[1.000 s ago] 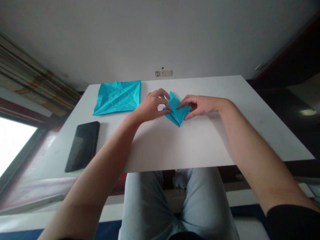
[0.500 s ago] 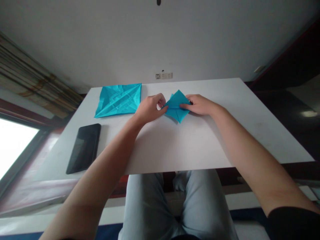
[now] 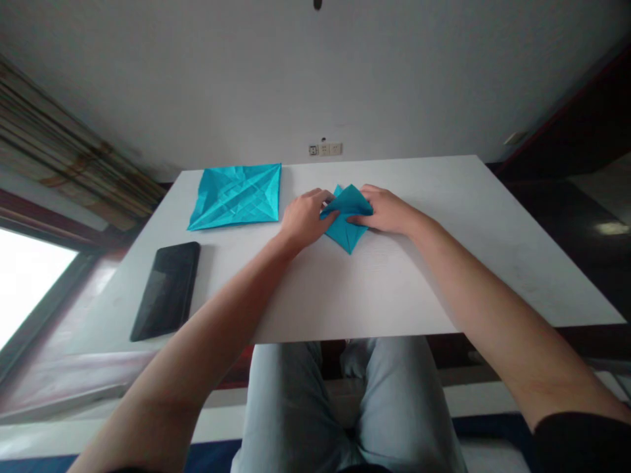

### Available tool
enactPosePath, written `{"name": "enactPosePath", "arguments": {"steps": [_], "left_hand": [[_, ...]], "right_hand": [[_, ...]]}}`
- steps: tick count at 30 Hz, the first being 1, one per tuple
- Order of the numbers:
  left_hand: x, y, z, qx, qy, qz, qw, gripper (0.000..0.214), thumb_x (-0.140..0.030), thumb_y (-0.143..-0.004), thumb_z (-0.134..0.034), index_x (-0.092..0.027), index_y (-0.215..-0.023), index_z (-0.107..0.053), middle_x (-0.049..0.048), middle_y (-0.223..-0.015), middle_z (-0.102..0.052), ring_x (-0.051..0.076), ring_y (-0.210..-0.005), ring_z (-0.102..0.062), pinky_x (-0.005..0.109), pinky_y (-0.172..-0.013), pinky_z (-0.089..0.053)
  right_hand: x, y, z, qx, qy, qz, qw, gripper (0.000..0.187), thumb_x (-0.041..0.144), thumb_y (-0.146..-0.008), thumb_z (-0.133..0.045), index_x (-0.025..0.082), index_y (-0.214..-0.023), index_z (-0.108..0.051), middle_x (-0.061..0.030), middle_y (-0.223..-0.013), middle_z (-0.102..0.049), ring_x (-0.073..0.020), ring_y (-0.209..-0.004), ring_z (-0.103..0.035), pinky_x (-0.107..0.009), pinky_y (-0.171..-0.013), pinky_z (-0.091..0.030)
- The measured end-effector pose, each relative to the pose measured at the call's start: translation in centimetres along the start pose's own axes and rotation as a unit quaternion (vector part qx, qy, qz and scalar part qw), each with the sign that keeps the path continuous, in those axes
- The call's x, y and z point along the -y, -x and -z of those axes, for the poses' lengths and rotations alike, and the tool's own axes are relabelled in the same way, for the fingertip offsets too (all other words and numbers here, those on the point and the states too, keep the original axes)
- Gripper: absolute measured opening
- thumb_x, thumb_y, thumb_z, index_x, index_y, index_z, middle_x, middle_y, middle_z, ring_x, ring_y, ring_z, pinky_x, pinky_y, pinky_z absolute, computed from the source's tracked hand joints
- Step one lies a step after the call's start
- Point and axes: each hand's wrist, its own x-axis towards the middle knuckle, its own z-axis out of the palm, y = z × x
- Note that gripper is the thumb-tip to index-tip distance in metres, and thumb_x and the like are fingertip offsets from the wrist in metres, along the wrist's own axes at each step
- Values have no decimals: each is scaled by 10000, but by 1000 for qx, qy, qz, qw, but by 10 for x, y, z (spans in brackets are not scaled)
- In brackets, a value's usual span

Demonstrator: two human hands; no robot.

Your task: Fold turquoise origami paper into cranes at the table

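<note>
Folded blue paper [image 3: 348, 231], diamond-shaped, long axis pointing toward the person, lies between both grips, nearer the far edge of the white table [image 3: 394, 289]. The left grip [image 3: 305, 220] and right grip [image 3: 387, 211] close in from either side, about equally near; pinching or just pressing, can't tell from this view. Creased blue sheet [image 3: 235, 197] lies left, black tablet [image 3: 166, 291] beyond.

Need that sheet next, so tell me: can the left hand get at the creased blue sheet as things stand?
Probably yes. The left hand sits on the folded blue paper, close to the creased blue sheet, with nothing showing between them.
</note>
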Motion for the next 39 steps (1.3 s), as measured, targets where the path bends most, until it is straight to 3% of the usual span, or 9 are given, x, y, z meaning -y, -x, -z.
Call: {"name": "enactPosePath", "arguments": {"steps": [5,9,14,18,23,28,33,36,39], "left_hand": [[0,-3,0,22,-46,1,999,291,-363,-1080,-636,-217,-1279,-789,161,-1289,-853,375,-1195,-792,507,-1094,-578],[-2,-3,-1,22,-58,41,997,273,-388,-1129,-570,-223,-1218,-769,152,-1183,-870,375,-1133,-811,501,-1062,-586],[-4,-1,-3,-47,22,48,998,376,-334,-1111,-600,-239,-1473,-640,129,-1261,-846,326,-1130,-816,478,-1062,-605],[-9,0,4,-102,48,-26,993,357,-248,-1099,-572,-258,-1447,-651,130,-1464,-758,299,-1345,-735,467,-1180,-573],[-10,2,7,-52,-2,-87,995,435,-361,-1066,-688,-293,-1494,-714,144,-1776,-519,372,-1527,-609,549,-1291,-501],[-5,3,-6,-7,-47,-85,995,674,-443,-1064,-707,-237,-1698,-613,219,-1752,-526,440,-1604,-568,614,-1321,-479],[-4,4,-11,45,-59,-36,997,858,-471,-1025,-735,-191,-1794,-478,254,-1753,-520,472,-1603,-591,637,-1323,-495],[-4,4,-10,55,-54,-22,997,906,-455,-1003,-747,-198,-1816,-443,255,-1786,-479,481,-1619,-584,634,-1339,-485],[-3,3,-9,54,-40,-22,997,1015,-456,-968,-784,-209,-1858,-364,256,-1795,-466,489,-1634,-567,645,-1338,-482]], "right_hand": [[0,-3,-2,-31,-5,-22,999,104,340,-948,-783,244,-948,-743,-105,-1118,-746,-328,-1091,-690,-424,-995,-520],[0,-4,-2,-51,0,-76,996,101,321,-998,-700,226,-991,-734,-130,-1128,-791,-318,-1025,-707,-418,-950,-510],[2,-5,-5,-52,21,-84,995,117,337,-981,-703,226,-1003,-735,-138,-1099,-798,-317,-967,-699,-422,-912,-510],[2,-5,-7,-52,30,-54,997,132,324,-944,-721,228,-1023,-765,-132,-1118,-813,-347,-1034,-715,-429,-936,-521],[7,-3,-10,-62,36,-51,996,249,319,-919,-770,223,-1146,-799,-117,-1143,-825,-338,-1023,-735,-410,-905,-541],[7,-1,-11,-57,48,-64,995,410,391,-912,-854,187,-1257,-765,-167,-1207,-827,-345,-1034,-754,-434,-915,-588],[-7,5,1,-16,-146,-58,987,790,527,-940,-851,286,-1620,-528,-96,-1230,-819,-279,-928,-747,-456,-890,-641],[-17,6,4,5,-237,-64,969,746,514,-977,-790,339,-1631,-475,-56,-1175,-799,-254,-883,-726,-436,-832,-634],[-22,3,-3,-20,-236,-63,969,716,494,-947,-817,327,-1581,-528,-39,-1138,-774,-225,-827,-690,-399,-786,-601]]}}
